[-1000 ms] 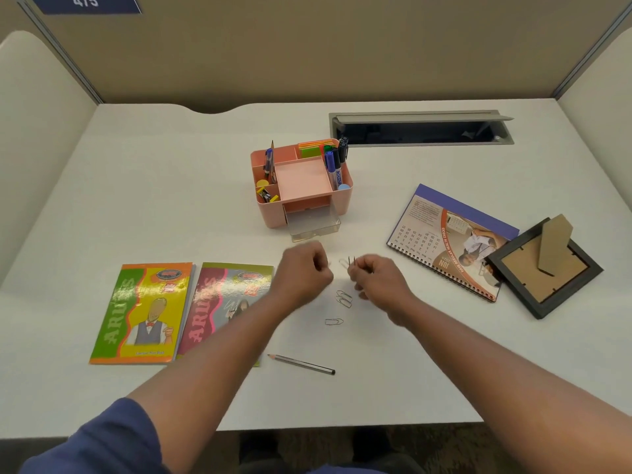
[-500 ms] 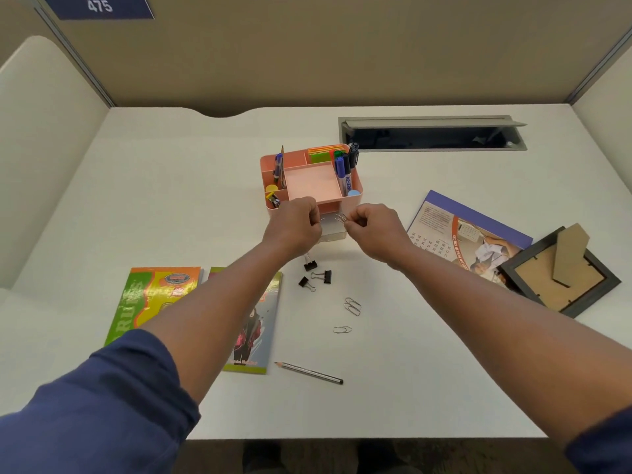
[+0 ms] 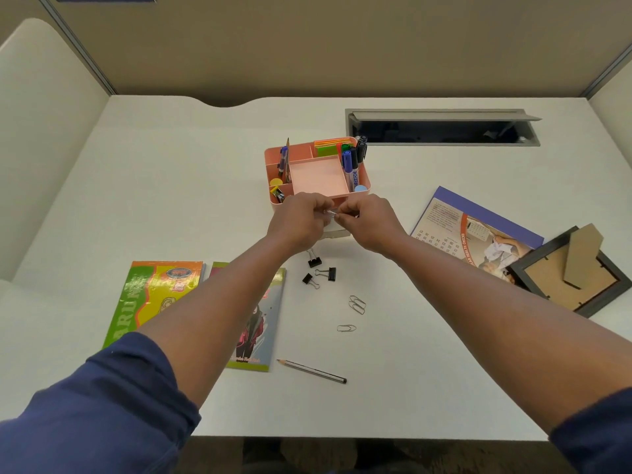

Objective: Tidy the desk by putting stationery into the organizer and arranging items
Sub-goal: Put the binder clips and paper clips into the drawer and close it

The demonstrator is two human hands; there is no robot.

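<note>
A pink organizer (image 3: 318,174) stands mid-desk with markers, sticky notes and pens in its compartments. Its clear front drawer (image 3: 337,233) is pulled out, mostly hidden under my hands. Both hands hover right over the drawer, fingertips meeting. My right hand (image 3: 369,222) pinches a silver paper clip (image 3: 329,212); my left hand (image 3: 301,222) has curled fingers touching the same clip. Three black binder clips (image 3: 319,271) lie just behind my wrists. Paper clips (image 3: 356,304) and a pencil (image 3: 312,371) lie nearer the front edge.
Two colourful booklets (image 3: 160,292) lie at the left, partly under my left forearm. A spiral calendar (image 3: 478,230) and a face-down black photo frame (image 3: 571,271) sit at the right. An open cable tray (image 3: 441,128) is set into the desk behind the organizer.
Both hands moved away from me, from above the loose paper clips to the organizer's drawer, carrying a paper clip. The binder clips, hidden earlier, are now uncovered.
</note>
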